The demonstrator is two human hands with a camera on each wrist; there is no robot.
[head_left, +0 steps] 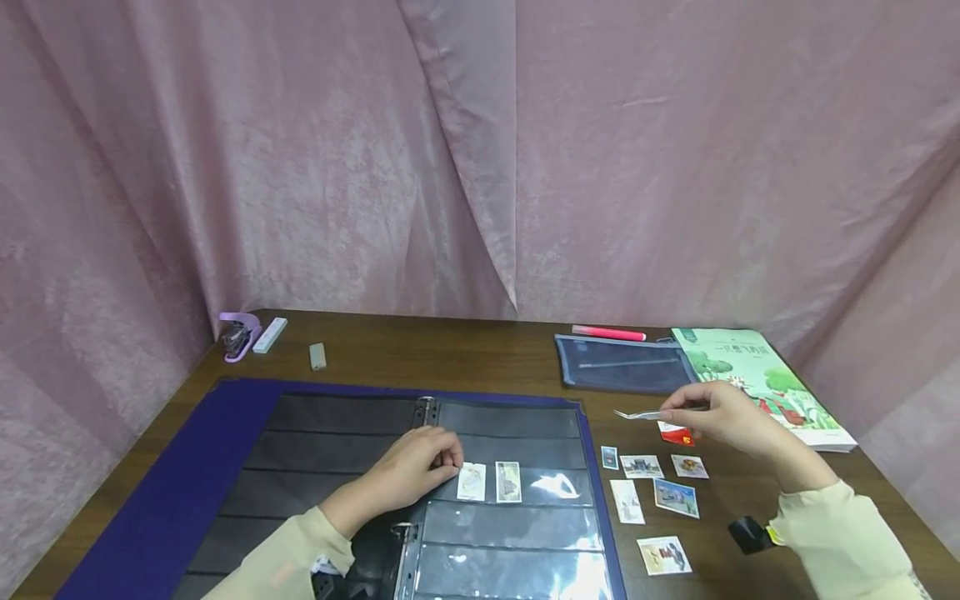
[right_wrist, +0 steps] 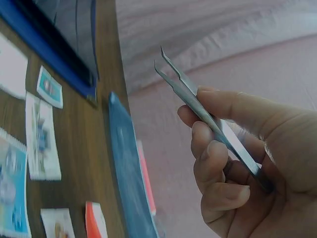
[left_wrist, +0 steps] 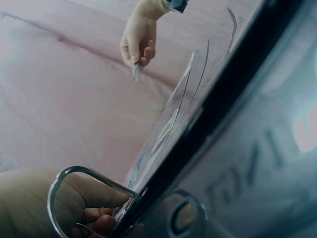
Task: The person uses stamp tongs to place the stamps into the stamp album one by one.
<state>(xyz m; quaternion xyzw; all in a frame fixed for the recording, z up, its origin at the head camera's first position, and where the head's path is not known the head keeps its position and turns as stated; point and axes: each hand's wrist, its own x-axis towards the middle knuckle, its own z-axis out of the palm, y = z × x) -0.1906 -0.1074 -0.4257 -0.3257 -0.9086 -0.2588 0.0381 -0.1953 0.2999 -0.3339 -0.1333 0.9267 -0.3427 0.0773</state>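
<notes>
My right hand (head_left: 716, 412) holds curved-tip metal tweezers (right_wrist: 213, 121) between thumb and fingers, above the table. The two tweezer tips stand apart with nothing between them. My left hand (head_left: 420, 467) rests on the right page of an open stamp album (head_left: 510, 525), its fingers loosely bent and their tips beside a pale stamp (head_left: 471, 482). A second stamp (head_left: 507, 482) sits to the right in the same pocket row. In the left wrist view, a metal binder ring (left_wrist: 89, 171) crosses in front of the left hand.
Several loose stamps (head_left: 676, 497) lie right of the album, with a red one (head_left: 677, 434) below the right hand. Behind are a blue pouch (head_left: 626, 364), a red pen (head_left: 609, 332) and a green book (head_left: 757, 379). A purple stapler (head_left: 238, 336) and an eraser (head_left: 318, 357) stand back left.
</notes>
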